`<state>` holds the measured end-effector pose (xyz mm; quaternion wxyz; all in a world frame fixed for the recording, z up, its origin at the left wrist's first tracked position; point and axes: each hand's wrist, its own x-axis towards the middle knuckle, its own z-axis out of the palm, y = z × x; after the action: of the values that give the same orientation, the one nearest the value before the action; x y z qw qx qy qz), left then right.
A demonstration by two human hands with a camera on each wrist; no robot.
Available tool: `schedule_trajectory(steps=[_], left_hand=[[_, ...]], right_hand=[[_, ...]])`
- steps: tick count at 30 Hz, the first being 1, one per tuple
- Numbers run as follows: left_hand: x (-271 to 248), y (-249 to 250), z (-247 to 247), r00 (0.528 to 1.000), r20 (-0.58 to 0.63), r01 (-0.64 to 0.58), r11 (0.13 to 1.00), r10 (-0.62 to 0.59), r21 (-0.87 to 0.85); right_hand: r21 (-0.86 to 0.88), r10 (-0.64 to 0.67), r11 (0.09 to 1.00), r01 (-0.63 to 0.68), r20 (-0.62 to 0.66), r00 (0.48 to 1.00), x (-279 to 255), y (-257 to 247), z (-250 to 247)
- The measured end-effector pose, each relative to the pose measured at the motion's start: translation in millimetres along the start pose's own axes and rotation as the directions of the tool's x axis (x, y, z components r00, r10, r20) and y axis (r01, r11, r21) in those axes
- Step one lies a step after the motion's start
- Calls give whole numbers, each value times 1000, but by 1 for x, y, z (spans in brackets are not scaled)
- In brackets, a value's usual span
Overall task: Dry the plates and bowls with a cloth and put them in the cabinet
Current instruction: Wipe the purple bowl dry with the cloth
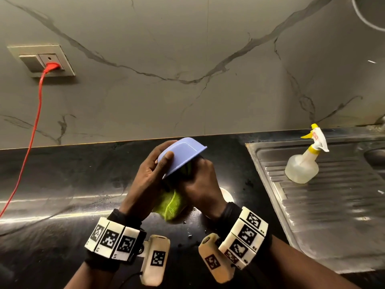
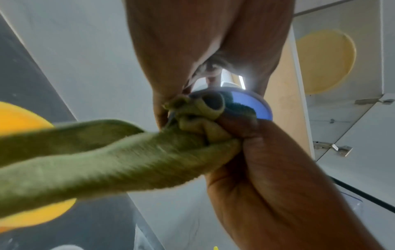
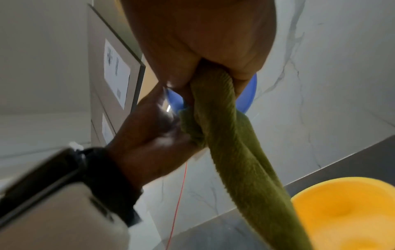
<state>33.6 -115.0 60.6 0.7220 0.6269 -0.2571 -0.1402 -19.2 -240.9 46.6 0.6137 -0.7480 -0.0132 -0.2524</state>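
A red cord [image 1: 31, 130] runs from a wall socket [image 1: 50, 61] at the far left down to the left end of the black counter [image 1: 62, 184]. Over the middle of the counter, near its back edge, both hands meet around a pale blue bowl [image 1: 181, 155], held up off the surface and tilted so that its base faces up and toward the wall.

The left hand [image 1: 150, 174] grips the bowl from the left, thumb pressed on the outer wall and fingers curled behind the base. The right hand [image 1: 200, 180] is closed on a green cloth [image 1: 170, 205], bunched and pushed into the bowl's mouth from below; the loose end hangs between the wrists toward the counter's front edge. The left wrist view shows the cloth wadded against the bowl's blue inside, and the right wrist view shows it clamped in the fist and trailing down.

Both wrist views catch something round and yellow [image 3: 346, 213] below the hands; whether it is a plate or a bowl I cannot tell. The left wrist view also shows a pale yellow round piece [image 2: 324, 60] overhead in an open cabinet [image 2: 342, 118].

At the right end of the counter lies a steel drainboard [image 1: 333, 215], with a spray bottle [image 1: 304, 163] standing near its back edge.
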Motion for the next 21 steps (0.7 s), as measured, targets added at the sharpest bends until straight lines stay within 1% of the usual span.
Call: schedule_trajectory(steps=[2,4,5,6,8,9,10,12,15,17,18,19,20,21], left_hand=[[0,-2,5,999,-45,-25,999,24,-27],[-2,-7,5,995,-86,-46,996,40,-77],[-2,-8,5,994,-100,-52,994,43,-98],[-3,-8,4,994,-98,-51,991,39,-120],[-2,-7,2,998,-55,-18,986,9,-163],[0,-6,1,999,-31,6,984,-12,-180],[1,-6,0,999,-9,30,979,-33,-200],[2,-7,1,998,23,59,969,-55,-239],[2,-7,7,995,70,87,974,-74,-209],[4,-3,6,994,52,100,974,-92,-202],[5,1,2,993,50,111,969,-103,-221],[8,5,-4,992,67,116,963,-103,-244],[10,10,-10,990,96,125,957,-103,-262],[13,14,-14,989,96,135,958,-114,-255]], right_hand=[[23,37,999,-37,23,999,-4,3,5],[54,149,987,-153,63,987,-8,2,7],[129,217,964,-234,133,967,-8,-2,7],[256,261,913,-319,236,936,-7,-7,5],[478,271,748,-461,414,869,-2,-18,-3],[531,256,691,-490,454,853,0,-22,-6],[541,242,687,-485,458,855,1,-24,-7],[496,233,769,-404,370,899,1,-22,-4],[410,204,874,-261,178,962,-2,-14,-1],[220,112,967,-129,89,990,1,-11,-6],[102,32,994,-39,73,997,2,-10,-11],[-20,-63,998,65,83,995,4,-10,-16],[-147,-156,974,173,122,980,5,-8,-20],[-273,-229,923,273,182,956,6,-6,-22]])
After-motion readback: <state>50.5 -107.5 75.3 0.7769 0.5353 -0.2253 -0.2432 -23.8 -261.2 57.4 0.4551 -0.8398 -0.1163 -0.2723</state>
